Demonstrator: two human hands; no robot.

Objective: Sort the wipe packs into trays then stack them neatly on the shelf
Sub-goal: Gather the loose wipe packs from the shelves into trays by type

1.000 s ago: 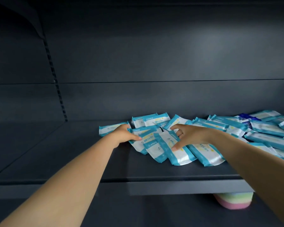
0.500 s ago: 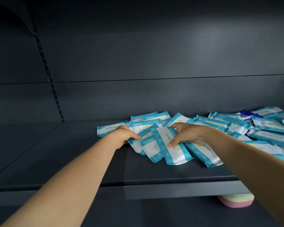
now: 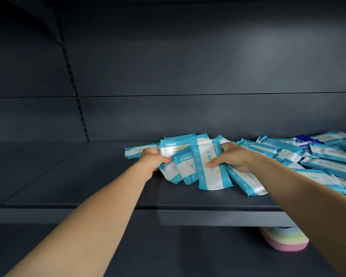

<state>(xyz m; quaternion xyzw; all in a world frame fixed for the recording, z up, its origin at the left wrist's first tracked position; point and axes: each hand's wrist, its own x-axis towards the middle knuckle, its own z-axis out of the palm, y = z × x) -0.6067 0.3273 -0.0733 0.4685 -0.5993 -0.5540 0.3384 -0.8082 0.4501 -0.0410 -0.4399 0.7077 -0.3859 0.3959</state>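
left hand [image 3: 151, 159] curled round the left edge of a fanned bundle of wipe packs [image 3: 190, 162], thumb over the front; right hand [image 3: 233, 157] clamping the bundle's right side, thumb pressed on the frontmost pack [image 3: 210, 166]. bundle gripped between both hands near the middle of the shelf [image 3: 108, 176], tilted up off the shelf surface with long axes running from the back wall toward the front lip, lower ends fanned out unevenly. loose heap of packs [image 3: 318, 156] spread just right of the right hand, hence nearer that hand; no tray visible, so squaring the fan judged the step in hand.
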